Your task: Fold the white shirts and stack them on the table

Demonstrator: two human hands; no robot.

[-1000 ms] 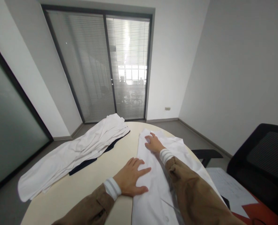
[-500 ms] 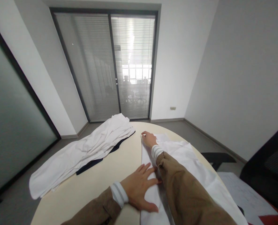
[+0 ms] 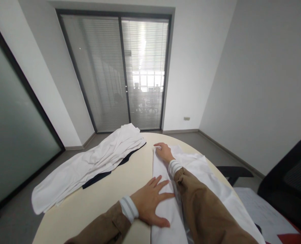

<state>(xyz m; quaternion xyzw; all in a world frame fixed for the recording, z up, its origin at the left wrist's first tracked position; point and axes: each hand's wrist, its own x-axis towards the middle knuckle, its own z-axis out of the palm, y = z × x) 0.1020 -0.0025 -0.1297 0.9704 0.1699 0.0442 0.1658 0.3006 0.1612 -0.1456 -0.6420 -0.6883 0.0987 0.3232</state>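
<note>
A white cloth (image 3: 165,234), perhaps a garment, lies on the right side of the round cream table (image 3: 120,200), with a straight folded edge along its left. My left hand (image 3: 150,203) rests flat on that folded strip, fingers spread wide. Farther up, at the strip's far corner, my right hand (image 3: 164,153) is closed with curled fingers on the fabric; the fingertips are partly hidden. Beneath my right forearm the cloth continues as a loose, wrinkled layer (image 3: 203,169) out to the table's right edge.
On the table's left lies a heap of crumpled white clothing (image 3: 89,162), with a dark navy piece (image 3: 98,179) showing beneath. A black chair (image 3: 289,179) stands at the right, beside white and red material (image 3: 262,206). Glass doors with blinds (image 3: 114,67) are ahead.
My right hand and forearm have shifted slightly right, and more of the folded strip shows between my arms. My left hand stays nearly in place, pressed flat.
</note>
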